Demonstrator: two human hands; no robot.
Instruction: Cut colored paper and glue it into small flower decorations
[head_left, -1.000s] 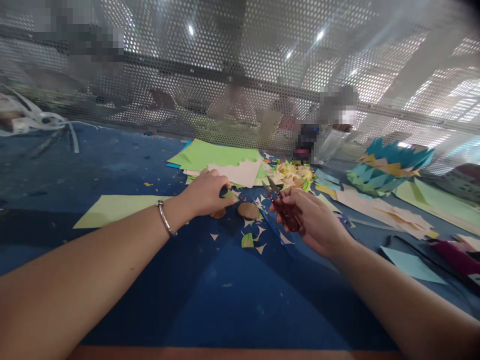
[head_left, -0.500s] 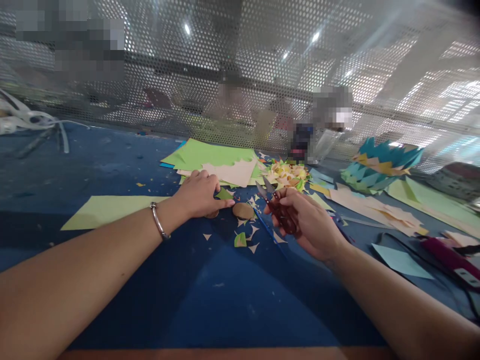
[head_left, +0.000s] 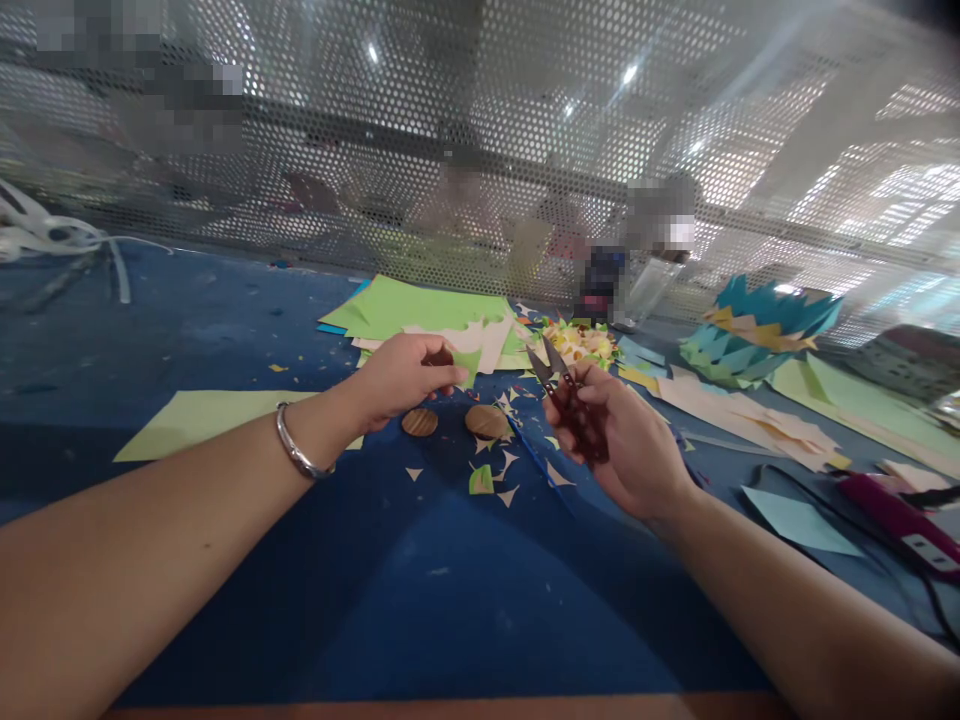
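Observation:
Between the thumb and fingers of my left hand (head_left: 409,378) is a small piece of green paper (head_left: 469,368), raised off the table. My right hand (head_left: 626,430) is wrapped round dark red thread snips (head_left: 581,415), their two pointed blades apart and aimed up and away from me. Two round wooden discs (head_left: 487,422) lie on the blue table below and between my hands. Around them are pale paper scraps (head_left: 508,496), a folded green-and-cream paper piece (head_left: 481,480) and a thin blue pen-like stick (head_left: 538,455).
Green sheets (head_left: 427,306) and a pile of small paper pieces (head_left: 581,342) lie at the back. To the right stand a layered blue-and-green paper form (head_left: 765,325) and a magenta power strip (head_left: 896,515) with a black cord. Perforated metal mesh (head_left: 375,180) rises behind.
My left hand has lifted from the table with the green paper, uncovering the left wooden disc. My right hand has turned the snips more upright and shifted slightly right.

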